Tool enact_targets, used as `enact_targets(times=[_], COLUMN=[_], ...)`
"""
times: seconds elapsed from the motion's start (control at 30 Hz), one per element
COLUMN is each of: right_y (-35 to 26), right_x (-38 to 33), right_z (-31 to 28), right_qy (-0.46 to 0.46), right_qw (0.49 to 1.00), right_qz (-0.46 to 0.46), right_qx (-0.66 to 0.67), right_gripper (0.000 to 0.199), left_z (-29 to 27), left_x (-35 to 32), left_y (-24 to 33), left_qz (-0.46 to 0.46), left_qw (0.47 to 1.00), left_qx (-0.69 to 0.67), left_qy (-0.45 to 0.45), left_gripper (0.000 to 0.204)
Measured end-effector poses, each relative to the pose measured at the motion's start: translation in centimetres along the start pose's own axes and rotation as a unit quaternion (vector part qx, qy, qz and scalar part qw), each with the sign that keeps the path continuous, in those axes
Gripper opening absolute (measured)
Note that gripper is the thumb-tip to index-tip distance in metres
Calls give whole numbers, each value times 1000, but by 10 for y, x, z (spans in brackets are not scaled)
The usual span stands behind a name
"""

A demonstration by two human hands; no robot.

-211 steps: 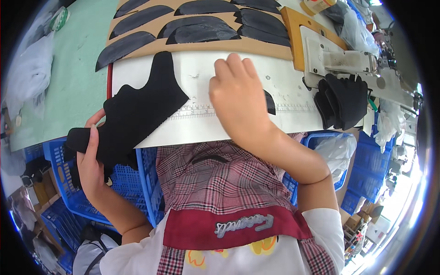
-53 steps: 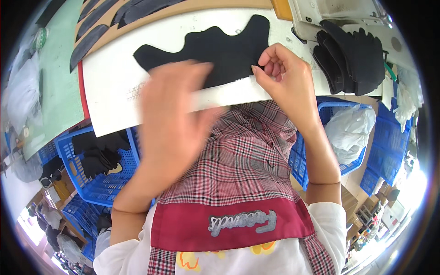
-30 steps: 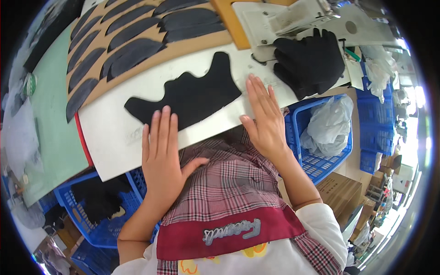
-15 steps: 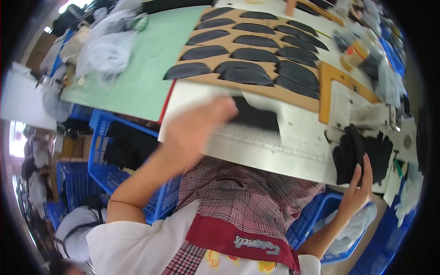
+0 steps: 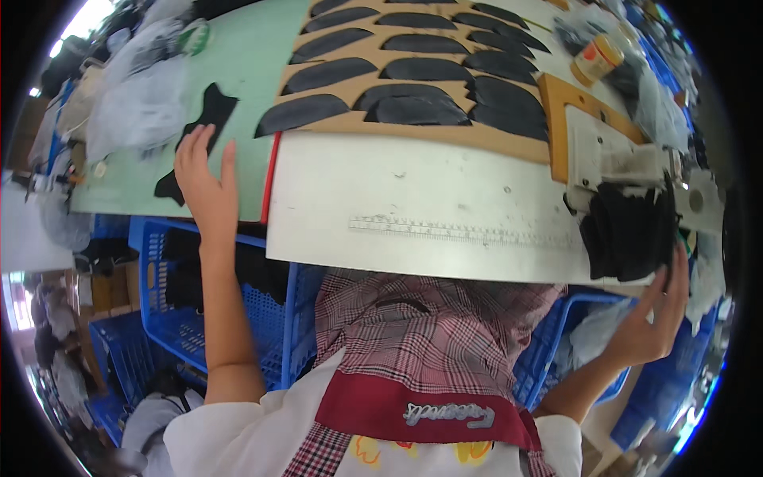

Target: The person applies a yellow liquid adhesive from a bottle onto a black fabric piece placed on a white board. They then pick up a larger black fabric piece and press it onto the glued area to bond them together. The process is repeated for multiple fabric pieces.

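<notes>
Head view: the left hand (image 5: 205, 175) lies flat over a notched black piece (image 5: 218, 107) on the green counter (image 5: 250, 95), thumb apart from fingers, the piece showing beyond its fingertips. The right hand (image 5: 658, 314) pinches a thin black panel (image 5: 669, 203), with a black stack (image 5: 624, 234) just left of its fingertips.

A wide fisheye camera, worn on the person's head at the left of a pair, looks down and forward over the pink-and-grey checked fabric apron (image 5: 445, 342) onto the near, flat white counter (image 5: 318, 191), straight edges bending toward the rim.
</notes>
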State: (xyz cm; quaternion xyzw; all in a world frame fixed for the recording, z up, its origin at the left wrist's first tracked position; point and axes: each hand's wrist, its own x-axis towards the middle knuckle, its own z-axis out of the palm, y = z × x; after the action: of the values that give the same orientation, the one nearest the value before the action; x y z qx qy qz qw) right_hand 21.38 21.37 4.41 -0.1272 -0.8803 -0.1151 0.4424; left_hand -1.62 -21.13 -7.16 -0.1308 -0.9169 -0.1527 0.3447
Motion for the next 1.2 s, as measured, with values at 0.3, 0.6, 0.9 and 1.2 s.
enact_targets(times=[0.3,0.6,0.9,1.2], right_y=[-170,-166,-169,-315], right_x=[-76,-55,-38,35], right_z=[68,72,74,154], right_qy=[-245,-380,-307,-70], right_qw=[886,852,876,855], right_qz=[-225,-237,-172,-282], right_qx=[323,271,331,430], right_gripper=[47,88,74,26], left_z=[10,19,27,24], left_x=[10,12,27,39], left_y=[79,-13,0,8], left_qz=[-1,-138,-274,-355], left_qw=[994,975,882,745], left_qx=[-59,-94,-349,-545], left_qy=[-89,-147,-160,-149], left_gripper=[43,31,37,53])
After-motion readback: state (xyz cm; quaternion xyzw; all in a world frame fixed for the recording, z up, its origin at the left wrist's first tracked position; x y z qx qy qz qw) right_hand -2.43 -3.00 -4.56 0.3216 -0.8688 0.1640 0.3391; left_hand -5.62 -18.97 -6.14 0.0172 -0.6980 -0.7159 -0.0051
